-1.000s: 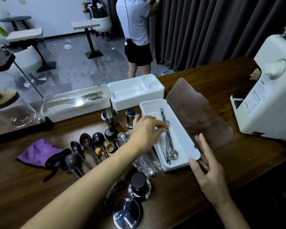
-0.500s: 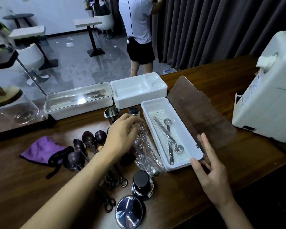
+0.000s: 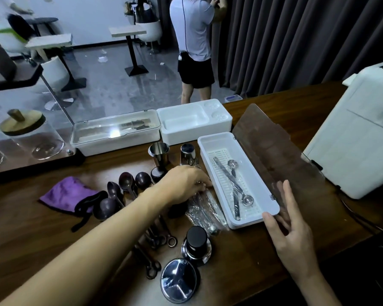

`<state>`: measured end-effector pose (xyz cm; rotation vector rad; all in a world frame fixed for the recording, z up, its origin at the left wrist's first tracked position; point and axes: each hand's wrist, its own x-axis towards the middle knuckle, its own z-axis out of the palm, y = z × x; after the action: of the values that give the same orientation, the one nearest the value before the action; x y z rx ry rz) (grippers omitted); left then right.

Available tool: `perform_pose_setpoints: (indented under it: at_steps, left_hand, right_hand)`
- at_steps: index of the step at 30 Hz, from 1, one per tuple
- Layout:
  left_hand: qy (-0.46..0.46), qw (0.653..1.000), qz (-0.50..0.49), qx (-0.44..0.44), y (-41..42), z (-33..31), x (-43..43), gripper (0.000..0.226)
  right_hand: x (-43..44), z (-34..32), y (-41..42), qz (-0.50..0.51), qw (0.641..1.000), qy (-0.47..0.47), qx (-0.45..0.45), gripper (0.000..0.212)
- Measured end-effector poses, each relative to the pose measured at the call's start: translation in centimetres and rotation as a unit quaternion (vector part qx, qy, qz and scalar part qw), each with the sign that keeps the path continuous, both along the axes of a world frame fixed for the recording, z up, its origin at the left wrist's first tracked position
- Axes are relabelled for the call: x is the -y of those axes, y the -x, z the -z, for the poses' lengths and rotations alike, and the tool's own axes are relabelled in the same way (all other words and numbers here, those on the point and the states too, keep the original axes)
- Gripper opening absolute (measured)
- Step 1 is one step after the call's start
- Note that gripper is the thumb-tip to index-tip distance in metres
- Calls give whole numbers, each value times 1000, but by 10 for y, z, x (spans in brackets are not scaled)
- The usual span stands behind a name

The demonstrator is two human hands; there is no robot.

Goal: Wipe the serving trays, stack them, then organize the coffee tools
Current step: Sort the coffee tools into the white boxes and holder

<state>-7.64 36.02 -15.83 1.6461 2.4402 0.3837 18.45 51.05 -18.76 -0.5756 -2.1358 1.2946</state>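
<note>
Two hands over the wooden counter (image 3: 241, 268). Right hand (image 3: 290, 230) is nearest: fingers straight and loosely spread, holding nothing, thumb tip against the near right corner of the white box (image 3: 254, 221), fingers resting on the tinted lid (image 3: 274, 155), which lies flipped open on the box's right side. Left hand (image 3: 186, 184) is palm down just left of the box, fingers curled onto the far end of the plastic-wrapped spoons (image 3: 205, 210), pinching the wrap; fingertips partly hidden. The bundle lies on the counter alongside the box's left wall. The box holds metal measuring spoons (image 3: 247, 198) crossed on a slotted insert. Two steel cups (image 3: 159, 152) stand behind the left hand. Further back, a white foam tray (image 3: 195, 122) sits beside a clear-lidded box (image 3: 115, 133) with utensils inside, too blurred to name. One second ago the left hand was inside the white box; half a second ago it was by the cups, and it has since shifted right onto the bundle. Right hand unchanged.
</note>
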Motion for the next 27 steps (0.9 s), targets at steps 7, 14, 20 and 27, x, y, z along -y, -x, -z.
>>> perform_pose_setpoints:
  at_steps: [7,14,20,27]
  left_hand:
    - [37,998,1,45,6,-2,-1,26]
    - [-54,993,-49,94,6,-10,13,10]
    - [-166,975,-109,104,3,-23,28,16]
    - [-192,976,-96,45,12,-42,40,42]
  right_hand:
    - [0,1,-1,-5,1000,10,-13,79]
    - [-1,1,0,-5,1000,15,-15,79]
    - [-1,1,0,-3,1000,11,-5,79]
    - [0,-2,0,-5,1000,14,-8,77]
